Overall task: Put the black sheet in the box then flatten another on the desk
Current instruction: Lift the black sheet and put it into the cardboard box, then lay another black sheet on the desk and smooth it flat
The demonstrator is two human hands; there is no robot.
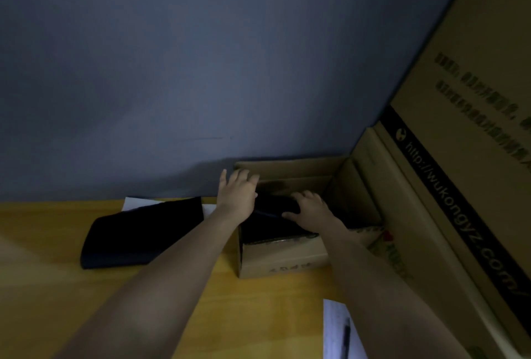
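both hands press the black sheet (pixel 273 223) into the box (pixel 284 258).
left hand (pixel 237 190) and right hand (pixel 311 207) rest flat with fingers spread, gripping nothing; the sheet's edge nearest the wrists could ride over the rim.

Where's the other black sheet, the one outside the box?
Head view, left of centre: the black sheet lies on the desk, just left of the box.

1. The box's (pixel 284 258) far interior sits in shadow; the black sheet (pixel 273 229) inside hides its floor.
2. The big carton (pixel 459 100) runs off the right edge, print blurred.
3. The white paper (pixel 336 330) is cut off at the bottom.
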